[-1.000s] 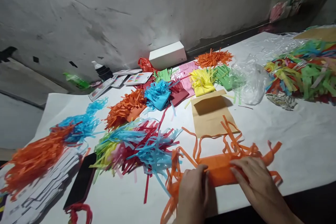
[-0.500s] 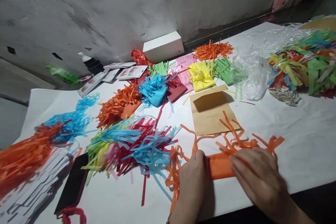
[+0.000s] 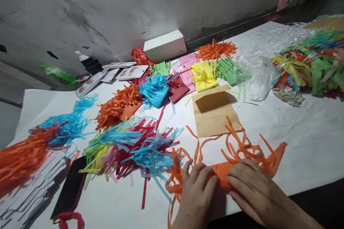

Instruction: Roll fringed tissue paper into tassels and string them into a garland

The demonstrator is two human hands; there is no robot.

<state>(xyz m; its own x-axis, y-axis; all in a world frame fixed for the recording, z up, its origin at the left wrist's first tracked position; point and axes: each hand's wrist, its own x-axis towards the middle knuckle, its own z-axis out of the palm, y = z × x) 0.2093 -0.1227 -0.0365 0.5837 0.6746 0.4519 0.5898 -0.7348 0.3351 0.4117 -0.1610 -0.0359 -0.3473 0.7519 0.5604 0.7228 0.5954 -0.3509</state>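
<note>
At the near edge of the table, a folded orange tissue-paper fringe (image 3: 220,170) lies flat, its cut strips spreading loosely at the left and on the far right side. My left hand (image 3: 200,188) grips its left end with bent fingers; the thumb is hidden. Close beside it, my right hand (image 3: 254,186) presses curled fingers on the band, and its fingertips cover part of the paper. A brown paper envelope (image 3: 217,116) with its flap raised lies just beyond the orange strips.
Mixed coloured tassels (image 3: 129,146) lie left of my hands, near a black phone (image 3: 71,186) and a stack of white paper strips (image 3: 34,189). Farther back are folded fringes, a white box (image 3: 165,46) and a clear plastic bag (image 3: 256,75). A colourful tassel heap (image 3: 309,64) sits right.
My left hand has turned, laying its fingers over the orange paper. My right hand has shifted left, closer to it, and less of the orange band shows between them.
</note>
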